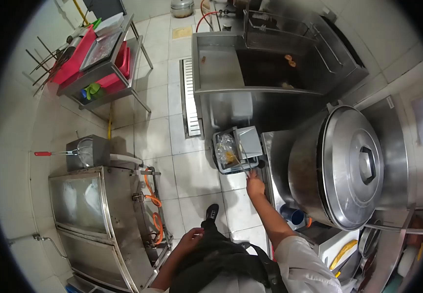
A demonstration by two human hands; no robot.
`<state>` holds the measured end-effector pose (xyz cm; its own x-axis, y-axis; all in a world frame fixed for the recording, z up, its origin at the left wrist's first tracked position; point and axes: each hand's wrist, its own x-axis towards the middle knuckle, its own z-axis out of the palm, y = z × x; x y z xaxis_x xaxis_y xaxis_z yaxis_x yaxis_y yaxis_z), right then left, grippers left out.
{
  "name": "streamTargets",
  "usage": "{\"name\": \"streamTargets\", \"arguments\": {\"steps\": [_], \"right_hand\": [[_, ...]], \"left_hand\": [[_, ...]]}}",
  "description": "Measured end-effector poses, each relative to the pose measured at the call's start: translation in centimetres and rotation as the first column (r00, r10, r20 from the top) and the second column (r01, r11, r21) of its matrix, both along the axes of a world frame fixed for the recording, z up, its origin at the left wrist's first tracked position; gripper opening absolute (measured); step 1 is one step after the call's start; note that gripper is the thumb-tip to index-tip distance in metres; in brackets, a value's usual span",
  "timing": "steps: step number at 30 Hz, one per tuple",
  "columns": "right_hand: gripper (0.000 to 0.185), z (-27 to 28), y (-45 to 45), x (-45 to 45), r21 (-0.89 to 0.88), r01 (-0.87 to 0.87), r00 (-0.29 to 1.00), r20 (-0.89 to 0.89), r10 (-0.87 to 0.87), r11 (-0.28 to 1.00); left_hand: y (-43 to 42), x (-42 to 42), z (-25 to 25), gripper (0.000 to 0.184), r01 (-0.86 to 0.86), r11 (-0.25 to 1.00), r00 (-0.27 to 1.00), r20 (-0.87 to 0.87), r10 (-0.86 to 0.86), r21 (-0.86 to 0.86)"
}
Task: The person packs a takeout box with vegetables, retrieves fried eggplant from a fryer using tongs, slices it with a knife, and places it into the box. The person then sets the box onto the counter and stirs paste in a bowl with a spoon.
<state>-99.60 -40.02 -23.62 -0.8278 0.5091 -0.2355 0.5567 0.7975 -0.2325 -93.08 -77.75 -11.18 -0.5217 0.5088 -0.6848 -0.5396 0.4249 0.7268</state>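
Note:
My right hand point(255, 184) is closed around a long thin metal utensil point(245, 159), whose exact kind I cannot make out. The utensil reaches over a grey bin point(230, 171) on the floor. Inside the bin lie crumpled clear plastic point(225, 142) and some orange-yellow scraps point(229, 156). A grey panel, perhaps the bin's lid point(248, 141), covers its right side. My left hand point(190, 239) hangs beside my dark apron, near my thigh, with loosely bent fingers and nothing visible in it.
A large lidded steel pot point(350, 168) stands close on my right, with a blue cup point(292, 215) below it. Ahead is a steel fryer basin point(216, 73) holding dark liquid. On the left are a steel cabinet point(82, 200), orange hose point(153, 200) and a rack with red trays point(77, 56).

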Motion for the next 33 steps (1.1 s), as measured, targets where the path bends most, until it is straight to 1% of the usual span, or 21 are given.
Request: {"name": "streamTargets", "arguments": {"steps": [3, 4, 5, 6, 7, 8, 9, 11, 12, 13, 15, 17, 18, 20, 21, 23, 25, 26, 29, 30, 33], "right_hand": [[0.049, -3.0, 0.4, 1.4, 0.041, -0.023, 0.999, 0.029, 0.021, 0.999], [0.054, 1.5, -0.3, 1.5, -0.129, 0.085, 0.979, 0.193, -0.059, 0.988], [0.049, 2.2, -1.0, 2.5, -0.236, 0.205, 0.959, 0.241, -0.148, 0.950], [0.037, -1.8, -1.0, 5.8, -0.340, 0.115, 0.964, -0.190, -0.188, 0.933], [0.024, 0.1, -1.3, 7.8, -0.422, 0.104, 0.984, -0.086, -0.154, 0.901], [0.020, -0.8, -1.5, 11.0, -0.794, -0.014, 0.918, -0.251, -0.307, 0.607], [0.022, 4.8, -1.8, 13.1, -0.933, 0.173, 0.922, 0.041, -0.384, 0.315], [0.027, 16.8, 0.5, 17.6, -0.911, 0.366, 0.930, 0.351, -0.108, 0.191], [0.030, 18.8, 1.2, 22.0, -0.928, 0.348, 0.932, 0.327, -0.157, 0.135], [0.033, 21.0, 1.5, 26.6, -0.946, 0.314, 0.935, 0.294, -0.198, 0.079], [0.040, 27.9, 3.4, 35.7, -0.923, 0.364, 0.917, 0.331, -0.220, 0.128], [0.043, 33.7, 3.1, 45.5, -0.851, 0.433, 0.839, 0.260, -0.478, 0.298], [0.047, 36.3, 2.5, 49.9, -0.807, 0.523, 0.742, 0.273, -0.613, 0.273], [0.045, 41.4, 0.9, 55.5, -0.591, 0.774, 0.477, 0.307, -0.823, 0.228], [0.045, 40.9, -0.5, 59.4, -0.506, 0.782, 0.446, 0.046, -0.894, 0.364], [0.043, 41.1, -0.9, 63.7, -0.270, 0.902, 0.348, -0.007, -0.938, 0.337], [0.042, 40.7, -0.2, 66.8, -0.067, 0.956, 0.282, -0.052, -0.958, 0.285], [0.037, 38.7, 0.4, 68.8, 0.007, 0.948, 0.318, -0.038, -0.947, 0.318], [0.036, 35.6, 2.1, 71.8, 0.097, 0.949, 0.305, -0.069, -0.950, 0.298], [0.036, 34.5, 2.8, 72.8, 0.069, 0.943, 0.328, -0.026, -0.944, 0.326], [0.024, 33.9, 4.6, 74.5, 0.039, 0.917, 0.395, 0.030, -0.918, 0.396]], "left_hand": [[1.7, -2.0, 1.5, 0.032, 0.029, 1.000, 0.999, 0.024, -0.028, -0.009], [2.6, -2.7, 2.2, 0.032, 0.042, 0.999, 0.998, 0.052, -0.042, -0.004], [4.1, -3.3, 2.4, 0.032, 0.070, 0.997, 0.994, 0.084, -0.071, 0.012], [4.9, -3.7, 1.7, 0.032, 0.101, 0.992, 0.993, 0.053, -0.105, 0.073], [5.7, -4.1, 0.5, 0.031, 0.160, 0.980, 0.987, 0.004, -0.162, 0.122], [6.6, -4.6, -0.3, 0.030, 0.240, 0.958, 0.970, -0.065, -0.232, 0.156], [7.6, -5.2, -0.5, 0.029, 0.249, 0.948, 0.968, -0.046, -0.245, 0.200], [11.3, -6.3, 2.5, 0.029, 0.363, 0.914, 0.931, -0.032, -0.363, 0.181], [12.7, -6.2, 2.5, 0.026, 0.452, 0.874, 0.892, -0.067, -0.448, 0.178], [14.7, -5.8, 4.0, 0.024, 0.507, 0.847, 0.860, -0.023, -0.510, 0.159], [18.3, -4.7, 4.6, 0.024, 0.667, 0.730, 0.733, 0.040, -0.679, 0.148], [22.5, -2.1, 4.7, 0.024, 0.823, 0.550, 0.556, -0.004, -0.831, 0.139], [24.0, -0.7, 4.8, 0.024, 0.878, 0.463, 0.468, -0.019, -0.883, 0.117], [27.7, 2.9, 5.0, 0.023, 0.935, 0.326, 0.342, -0.117, -0.932, 0.138], [29.5, 5.3, 5.6, 0.023, 0.954, 0.264, 0.285, -0.163, -0.945, 0.141], [33.1, 10.8, 7.4, 0.021, 0.974, 0.183, 0.202, -0.146, -0.968, 0.135], [35.7, 16.9, 6.6, 0.021, 0.991, 0.102, 0.119, -0.216, -0.969, 0.087], [36.9, 19.9, 6.9, 0.019, 0.991, 0.050, 0.079, -0.240, -0.968, 0.123], [39.1, 27.5, 7.6, 0.017, 0.973, -0.026, 0.023, -0.210, -0.977, 0.228], [39.7, 29.4, 7.9, 0.017, 0.963, -0.034, 0.017, -0.187, -0.982, 0.266], [39.9, 33.0, 8.8, 0.017, 0.978, -0.013, 0.033, -0.219, -0.975, 0.208]]}}
